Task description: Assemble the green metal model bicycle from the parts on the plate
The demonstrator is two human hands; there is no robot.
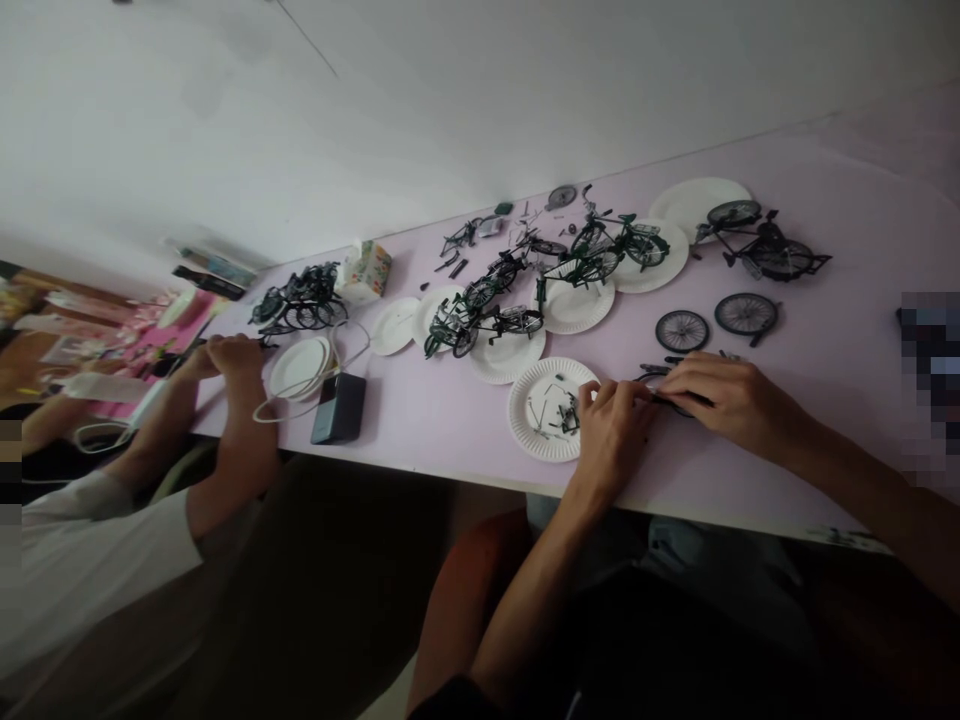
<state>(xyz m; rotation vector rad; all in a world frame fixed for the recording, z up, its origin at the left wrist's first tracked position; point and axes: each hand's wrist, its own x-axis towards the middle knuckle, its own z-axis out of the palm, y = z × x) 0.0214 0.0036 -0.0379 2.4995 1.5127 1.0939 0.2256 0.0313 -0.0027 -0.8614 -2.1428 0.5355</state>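
My left hand (616, 425) is closed in a pinch on one end of a small dark model-bicycle part (676, 408), just right of a fluted paper plate (517, 425). From the other side my right hand (731, 395) pinches the same part, low over the table. Fingers cover much of the part, so its exact shape is hidden. Small metal and black pieces (553, 410) lie on the plate. Behind my right hand are two loose spoked wheels, one a plain wheel (682, 331) and the other a wheel with a dark fitting (748, 314).
Assembled model bicycles (495, 285) stand on and between paper plates along the pink table (420, 420). Another model bicycle (776, 245) lies at the back right. To the left are a black box-shaped device (338, 408) with a white cable, a tissue box (365, 270) and a co-worker's hands (225, 357).
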